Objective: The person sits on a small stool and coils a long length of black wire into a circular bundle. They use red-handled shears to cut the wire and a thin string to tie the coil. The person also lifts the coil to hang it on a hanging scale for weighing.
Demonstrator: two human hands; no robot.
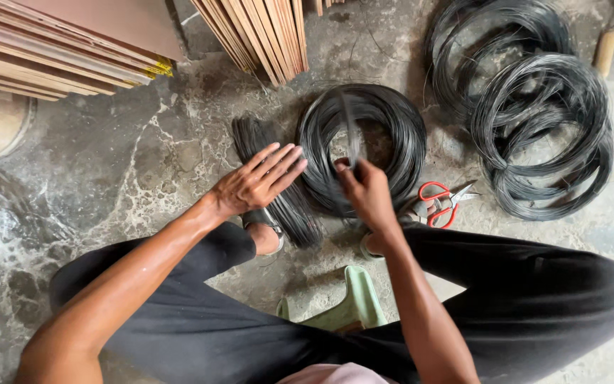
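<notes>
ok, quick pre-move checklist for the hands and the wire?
1. Right hand pinching the thin dark wire strands: ok.
2. Left hand flat, fingers spread, on the straight bundle of cut dark wire: ok.
3. Round coil of dark wire lying flat on the floor: ok.
4. Red-handled scissors beside the right hand, apart from it: ok.
5. Strand tips blurred, position: cannot tell.
</notes>
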